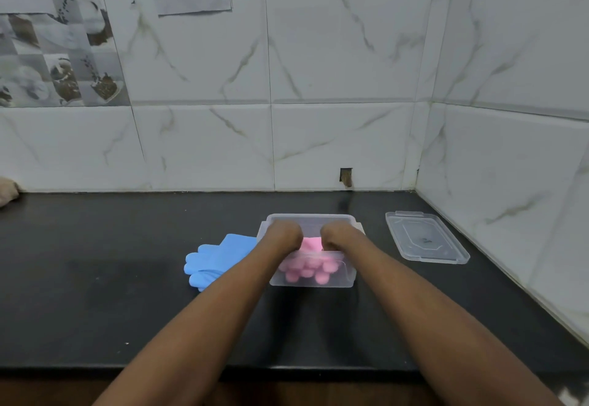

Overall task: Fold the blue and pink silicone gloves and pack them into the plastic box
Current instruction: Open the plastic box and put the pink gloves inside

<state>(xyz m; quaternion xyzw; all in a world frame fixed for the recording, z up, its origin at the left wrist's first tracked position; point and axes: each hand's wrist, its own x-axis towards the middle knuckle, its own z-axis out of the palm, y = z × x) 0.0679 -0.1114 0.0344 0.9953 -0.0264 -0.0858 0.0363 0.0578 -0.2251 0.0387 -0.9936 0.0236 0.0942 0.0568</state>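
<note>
A clear plastic box (pixel 349 278) stands on the black counter, near its middle. Folded pink gloves (pixel 310 270) lie inside it, their fingertips showing through the near wall. My left hand (pixel 283 233) and my right hand (pixel 339 235) both reach down into the box, knuckles up, pressing on the pink gloves. The fingers are curled and hidden behind the backs of the hands. Blue gloves (pixel 213 262) lie flat on the counter just left of the box, fingertips pointing left, partly covered by my left forearm.
The box's clear lid (pixel 425 236) lies on the counter to the right, close to the side wall. Tiled walls close off the back and right. A beige object (pixel 8 192) sits at the far left edge. The counter's front edge runs below my forearms.
</note>
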